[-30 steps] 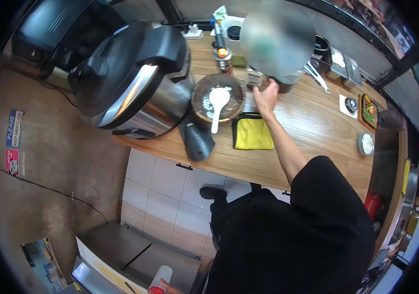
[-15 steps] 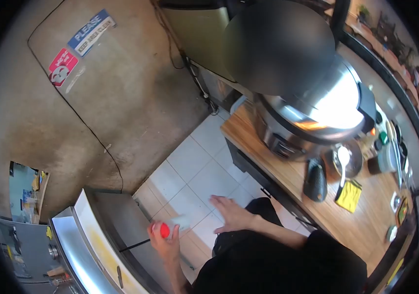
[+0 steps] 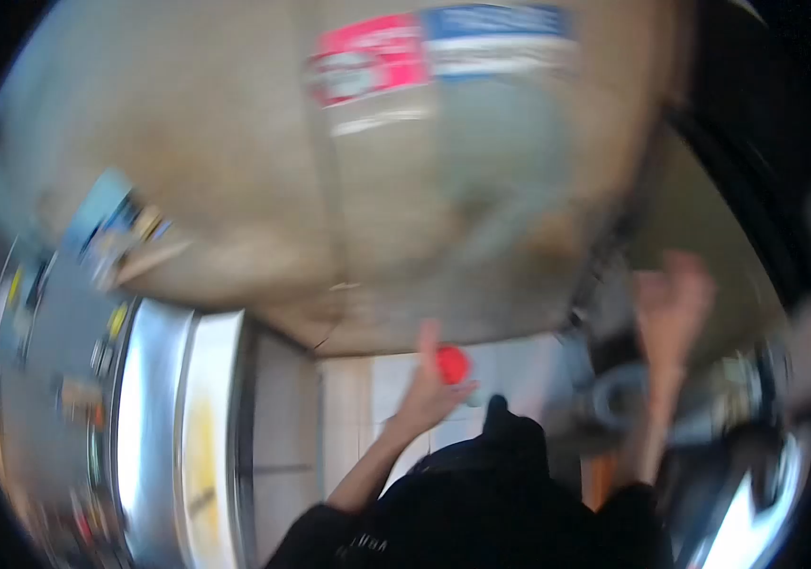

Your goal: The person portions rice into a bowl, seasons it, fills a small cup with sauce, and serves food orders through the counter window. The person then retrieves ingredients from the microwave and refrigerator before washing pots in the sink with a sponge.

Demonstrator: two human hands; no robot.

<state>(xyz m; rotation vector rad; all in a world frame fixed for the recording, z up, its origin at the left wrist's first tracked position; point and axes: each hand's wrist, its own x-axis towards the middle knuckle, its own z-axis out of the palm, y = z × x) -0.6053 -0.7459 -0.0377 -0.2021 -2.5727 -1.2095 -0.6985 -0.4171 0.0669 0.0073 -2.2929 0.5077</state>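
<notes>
My left hand [image 3: 421, 394], low in the middle of the head view, is closed around a container with a round red cap [image 3: 453, 364]. The thumb and fingers wrap the sides of the cap. Most of the container's body is hidden beneath it; half a second earlier it looked pale and see-through. My right hand [image 3: 675, 299] is raised off to the right, in front of an olive-coloured panel [image 3: 699, 209]. Motion smears its fingers, and I make out nothing held in it.
A stained wall ahead bears a pink sign [image 3: 372, 59] and a blue-and-white sign [image 3: 500, 38]. To the left stands a steel unit with a white, yellow-stained top [image 3: 208, 398]. Pale floor tiles [image 3: 344, 408] show below. Shiny metal [image 3: 742, 522] is at lower right.
The view has swung left towards the wall, so the wooden counter has mostly left sight. My right hand has lifted away to the right. My left hand still holds the red-capped container.
</notes>
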